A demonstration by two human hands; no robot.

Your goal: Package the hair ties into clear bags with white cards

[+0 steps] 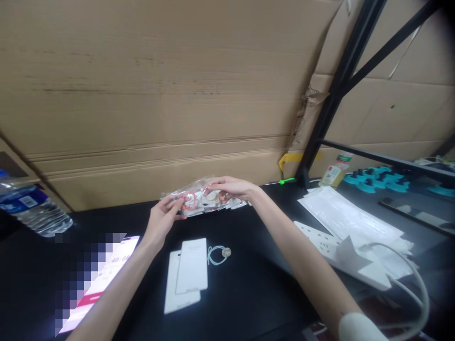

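Observation:
My left hand and my right hand meet at a heap of small clear plastic bags lying on the black table against the cardboard wall. Both hands pinch the bags: the left at the heap's near left end, where red and orange loops show through the plastic, the right on its top. Nearer to me lie two white cards, one overlapping the other, and a pale blue hair tie with a round charm just to their right.
A lit phone screen lies at the near left, with a lying water bottle beyond it. To the right are stacked white sheets, a white power strip with cable, a small bottle, teal parts and a black rack post.

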